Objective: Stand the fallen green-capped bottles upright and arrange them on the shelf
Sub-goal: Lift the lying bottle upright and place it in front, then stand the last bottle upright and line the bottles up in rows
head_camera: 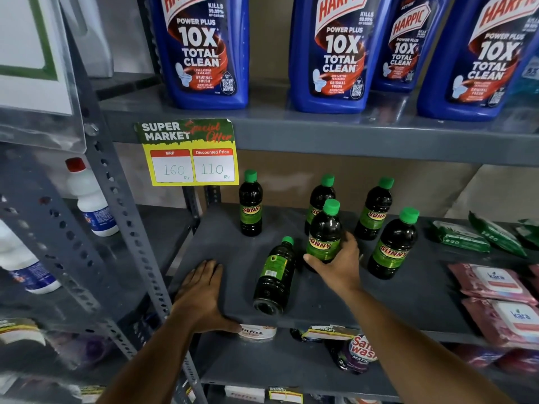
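Observation:
Several dark bottles with green caps and "Sunny" labels are on the grey shelf (221,252). One bottle (272,277) lies on its side near the front, cap pointing back. My right hand (339,265) grips the lower body of an upright bottle (324,231) just right of the fallen one. Upright bottles also stand at the back left (250,204), behind the held one (320,196), at the back right (374,209) and at the front right (393,244). My left hand (201,293) lies flat, palm down, on the shelf's front left edge, holding nothing.
Large blue Harpic bottles (204,51) fill the shelf above, with a price tag (188,153) hanging from its edge. Green packets (460,236) and pink wipe packs (493,281) lie to the right. A perforated metal post (122,217) stands left, white bottles (90,196) beyond it.

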Motion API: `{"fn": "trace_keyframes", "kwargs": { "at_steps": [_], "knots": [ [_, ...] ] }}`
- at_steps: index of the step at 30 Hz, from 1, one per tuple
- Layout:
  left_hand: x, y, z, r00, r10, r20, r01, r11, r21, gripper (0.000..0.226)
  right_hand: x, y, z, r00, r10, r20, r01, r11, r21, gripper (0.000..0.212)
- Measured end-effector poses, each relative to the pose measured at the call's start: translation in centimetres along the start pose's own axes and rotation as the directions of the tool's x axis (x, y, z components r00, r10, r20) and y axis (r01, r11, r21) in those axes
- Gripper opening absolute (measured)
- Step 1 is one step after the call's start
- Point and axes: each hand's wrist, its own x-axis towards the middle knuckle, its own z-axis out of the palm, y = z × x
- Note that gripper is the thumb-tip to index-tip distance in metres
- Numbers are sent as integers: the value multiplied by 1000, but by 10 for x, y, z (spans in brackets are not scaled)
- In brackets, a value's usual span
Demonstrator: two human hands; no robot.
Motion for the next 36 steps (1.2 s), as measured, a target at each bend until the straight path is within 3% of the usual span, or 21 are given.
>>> {"fn": "trace_keyframes", "kwargs": {
  "at_steps": [4, 10, 15, 21, 25, 28, 30, 32, 36],
  "knots": [
    [0, 0, -1, 1000, -10, 19, 10, 1000, 7, 160, -6, 0, -1, 1000, -8, -27, 6, 999, -53, 131],
    [1, 2, -3, 999, -15, 42, 13, 1000, 28, 159, 1, 1, 1, 1000, 12, 29, -11, 1000, -2, 100],
    [-1, 2, -2, 1000, 9, -5, -8, 1000, 26, 157, 1, 2, -2, 997, 28, 66, -29, 1000, 4, 111],
    [1, 1, -1, 1000, 16, -26, -15, 999, 40, 159, -14, -12, 2, 991, 16, -136, -34, 991, -128, 114],
    [2, 0, 0, 1000, 13, -28, -12, 999, 36, 161, -34, -22, 10, 961, -95, -262, 52, 985, -163, 79],
    [3, 0, 1, 1000, -5, -8, 5, 999, 46, 166, -50, -29, 25, 996, -91, -26, 91, 996, 7, 52],
    [3, 0, 2, 1000, -17, 11, 17, 999, 52, 167, -56, -32, 38, 985, 32, 168, -30, 999, -15, 68],
    [4, 0, 2, 1000, -17, 24, 16, 999, 47, 165, -56, -38, 46, 948, 176, 264, -160, 984, -81, 87],
    [3, 0, 3, 1000, -14, 22, 13, 999, 48, 163, -50, -57, 49, 863, 316, 394, -293, 949, -120, 90]
  ]
}}
